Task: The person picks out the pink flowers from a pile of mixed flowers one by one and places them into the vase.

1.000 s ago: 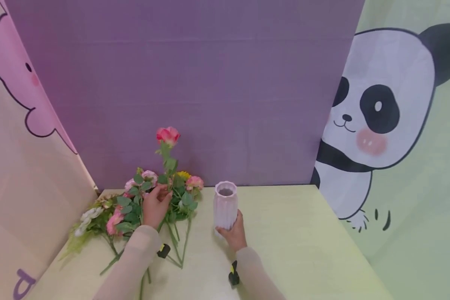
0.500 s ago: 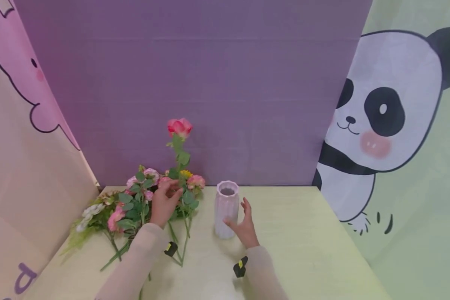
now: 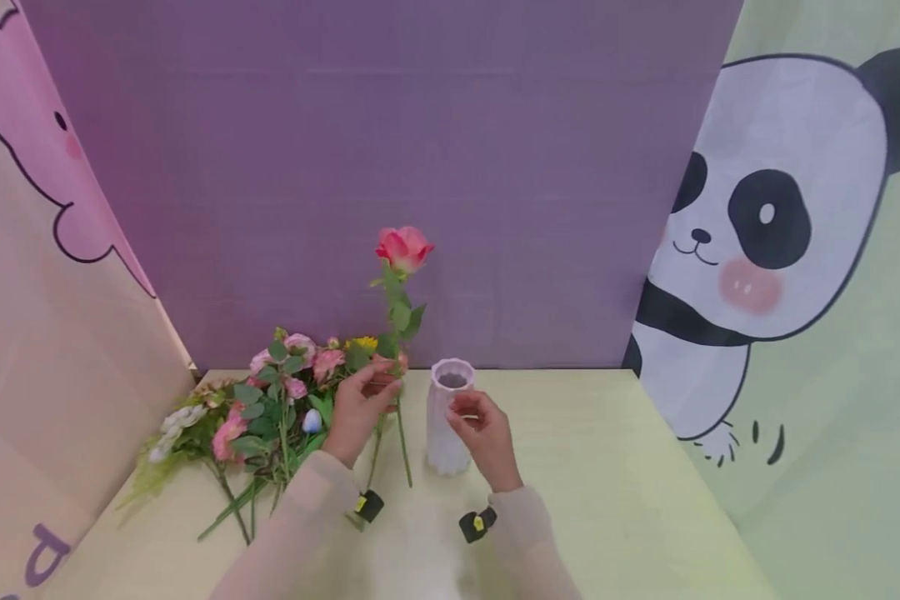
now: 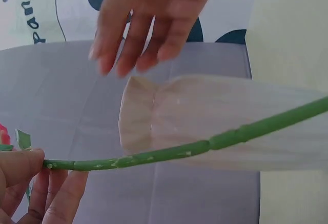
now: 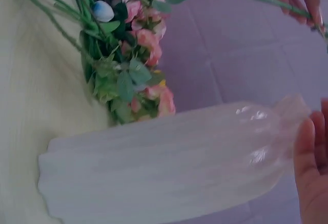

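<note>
While the left hand (image 3: 357,412) pinches its green stem (image 3: 404,442), one leafy pink rose (image 3: 401,315), near-vertical: left of one pale-pink fluted vase (image 3: 444,437), upright on pale-yellow tabletop (image 3: 585,467); stem end below rim (image 4: 134,115) level. Right hand (image 3: 487,433): nearer vase, fingers loosely bent, holding nothing.

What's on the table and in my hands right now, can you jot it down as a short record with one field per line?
left hand: pinches the rose by its stem
right hand: fingers relaxed near the top of the vase; contact unclear
rose: pink, bloom up, stem outside the vase
vase: pale pink, upright
other flowers: piled left of the vase; pink, white, yellow
table: pale yellow
</note>
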The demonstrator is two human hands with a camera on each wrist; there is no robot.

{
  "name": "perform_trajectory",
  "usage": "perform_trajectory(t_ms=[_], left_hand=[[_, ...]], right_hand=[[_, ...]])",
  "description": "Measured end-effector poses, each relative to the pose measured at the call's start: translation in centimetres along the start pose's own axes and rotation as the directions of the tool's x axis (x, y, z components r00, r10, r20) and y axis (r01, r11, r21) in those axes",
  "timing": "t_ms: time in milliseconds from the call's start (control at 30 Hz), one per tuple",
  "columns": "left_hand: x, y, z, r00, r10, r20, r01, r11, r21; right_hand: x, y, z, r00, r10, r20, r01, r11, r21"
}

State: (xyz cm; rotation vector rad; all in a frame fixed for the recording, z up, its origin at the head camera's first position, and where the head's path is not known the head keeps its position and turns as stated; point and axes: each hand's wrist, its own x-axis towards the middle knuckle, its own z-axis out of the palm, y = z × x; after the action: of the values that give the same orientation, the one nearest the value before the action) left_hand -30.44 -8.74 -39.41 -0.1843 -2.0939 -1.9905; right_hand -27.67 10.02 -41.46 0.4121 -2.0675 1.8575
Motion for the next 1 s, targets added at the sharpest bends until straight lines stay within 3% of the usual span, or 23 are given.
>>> perform_trajectory(t_ms=[100,200,500,633,867,1000], left_hand=[[-0.3,0.3,0.9,1.000,0.000,0.017,0.000,1.000,-0.016],[-0.7,0.4,1.8,1.000,0.001,0.021,0.000,1.000,-0.022],[-1.5,0.1,3.3,0.997,0.035,0.070,-0.032,0.998,-0.049],[-1.6,-0.1,3.7,0.998,0.009,0.068,-0.006,0.999,-0.047],[-1.7,-0.1,3.9,0.997,0.054,0.062,-0.052,0.998,-0.026],[-1.7,-0.2,4.1,0.998,0.049,0.048,-0.048,0.999,-0.004]], right_hand=[[-0.1,-1.1,0.7,0.993,-0.012,0.120,0.018,0.999,-0.047],[-0.2,-1.7,1.5,0.987,-0.013,0.162,0.024,0.997,-0.068],[-0.1,-2.2,2.1,0.994,-0.012,0.105,0.021,0.996,-0.084],[0.0,-2.2,2.0,0.997,0.004,0.081,0.002,0.997,-0.072],[-0.1,-2.3,1.9,0.997,-0.004,0.072,0.009,0.997,-0.074],[-0.1,-2.4,2.0,0.998,0.004,0.064,0.001,0.996,-0.088]])
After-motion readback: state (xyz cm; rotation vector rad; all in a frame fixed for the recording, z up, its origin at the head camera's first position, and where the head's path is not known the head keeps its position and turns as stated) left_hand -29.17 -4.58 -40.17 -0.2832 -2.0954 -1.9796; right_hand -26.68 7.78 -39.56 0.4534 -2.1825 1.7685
